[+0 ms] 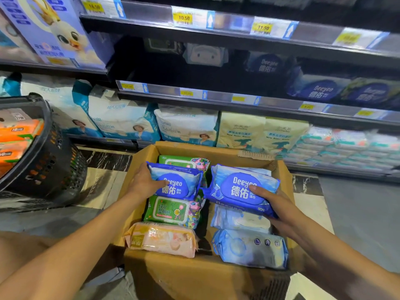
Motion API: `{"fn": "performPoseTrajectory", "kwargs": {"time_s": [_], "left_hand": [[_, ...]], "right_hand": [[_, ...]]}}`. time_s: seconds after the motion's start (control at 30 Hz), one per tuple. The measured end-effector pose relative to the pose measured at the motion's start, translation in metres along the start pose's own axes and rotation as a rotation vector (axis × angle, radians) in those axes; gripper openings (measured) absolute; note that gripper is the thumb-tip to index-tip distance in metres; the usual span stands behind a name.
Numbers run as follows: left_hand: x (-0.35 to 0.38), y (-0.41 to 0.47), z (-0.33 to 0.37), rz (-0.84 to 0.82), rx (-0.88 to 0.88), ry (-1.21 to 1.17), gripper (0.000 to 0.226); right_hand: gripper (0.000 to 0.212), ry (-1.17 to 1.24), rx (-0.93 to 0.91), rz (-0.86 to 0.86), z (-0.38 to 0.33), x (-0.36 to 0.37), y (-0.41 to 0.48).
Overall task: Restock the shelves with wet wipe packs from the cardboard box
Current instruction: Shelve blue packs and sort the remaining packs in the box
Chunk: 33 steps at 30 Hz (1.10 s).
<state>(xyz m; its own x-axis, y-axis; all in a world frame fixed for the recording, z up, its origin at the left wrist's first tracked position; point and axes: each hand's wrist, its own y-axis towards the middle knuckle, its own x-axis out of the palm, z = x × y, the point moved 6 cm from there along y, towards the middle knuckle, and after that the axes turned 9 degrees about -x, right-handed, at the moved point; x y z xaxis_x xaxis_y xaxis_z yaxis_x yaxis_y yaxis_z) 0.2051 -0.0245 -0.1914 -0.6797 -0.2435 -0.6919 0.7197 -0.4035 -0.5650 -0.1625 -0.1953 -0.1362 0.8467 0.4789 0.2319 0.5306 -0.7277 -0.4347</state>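
- Both hands are in the cardboard box [205,276], holding one blue pack each.
- The left hand [144,182] grips the left blue pack [175,182] at its end, thumb on top and fingers curled behind. The pack sits over a green pack [171,211].
- The right hand [271,202] grips the right blue pack [242,189] at its near corner, thumb on the label. The pack is tilted above paler packs.
- Risk: the film looks slick and soft, and both grips are end-only. A pack could sag and slip on the lift.
- Risk: matching blue packs sit at the right of the middle shelf [216,97]. The dark gap further left may belong to other stock, so misplacing is easy.
- Risk: the basket [43,159] is near the left arm, and a wide swing could clip it.
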Motion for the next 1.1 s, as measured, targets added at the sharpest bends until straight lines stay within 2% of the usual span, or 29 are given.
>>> {"fn": "performPoseTrajectory", "kwargs": {"time_s": [0.07, 0.17, 0.2, 0.3, 0.4, 0.5, 0.63, 0.7, 0.8, 0.87, 1.0, 1.1], "left_hand": [[0.000, -0.009, 0.009, 0.000, 0.013, 0.004, 0.089], [0.008, -0.010, 0.010, -0.066, -0.015, 0.012, 0.092], [0.010, -0.011, 0.011, -0.083, -0.015, 0.023, 0.096], [0.014, -0.002, 0.007, -0.098, 0.028, 0.058, 0.100], [0.010, -0.009, 0.012, -0.134, 0.054, 0.002, 0.091], [0.011, -0.015, 0.013, -0.195, 0.030, -0.078, 0.091], [0.013, -0.021, 0.022, -0.278, 0.079, -0.106, 0.051], [0.016, -0.021, 0.024, -0.320, 0.134, -0.084, 0.044], [0.014, -0.022, 0.027, -0.281, 0.163, -0.082, 0.049], [0.017, -0.027, 0.031, -0.275, 0.184, -0.080, 0.041], [0.018, -0.034, 0.033, -0.266, 0.219, -0.077, 0.045], [0.018, -0.037, 0.034, -0.262, 0.239, -0.074, 0.042]], "right_hand": [[0.061, 0.023, 0.002, 0.012, -0.002, -0.005, -0.001], [0.079, 0.025, -0.009, 0.035, -0.003, -0.008, -0.001], [0.079, 0.027, -0.015, 0.036, -0.004, -0.008, -0.001], [0.060, 0.041, -0.010, 0.034, -0.006, -0.009, -0.002], [0.061, 0.024, 0.008, 0.047, -0.007, -0.009, -0.002], [0.067, 0.009, 0.007, 0.064, -0.008, -0.010, -0.002], [0.064, 0.004, 0.001, 0.046, -0.008, -0.010, -0.004], [0.062, 0.014, -0.002, 0.046, -0.009, -0.011, -0.006], [0.052, 0.019, -0.005, 0.048, -0.013, -0.012, -0.009], [0.045, 0.019, -0.007, 0.047, -0.014, -0.014, -0.010], [0.051, 0.004, -0.015, 0.067, -0.017, -0.022, -0.011], [0.044, 0.006, -0.026, 0.068, -0.020, -0.025, -0.013]]}}
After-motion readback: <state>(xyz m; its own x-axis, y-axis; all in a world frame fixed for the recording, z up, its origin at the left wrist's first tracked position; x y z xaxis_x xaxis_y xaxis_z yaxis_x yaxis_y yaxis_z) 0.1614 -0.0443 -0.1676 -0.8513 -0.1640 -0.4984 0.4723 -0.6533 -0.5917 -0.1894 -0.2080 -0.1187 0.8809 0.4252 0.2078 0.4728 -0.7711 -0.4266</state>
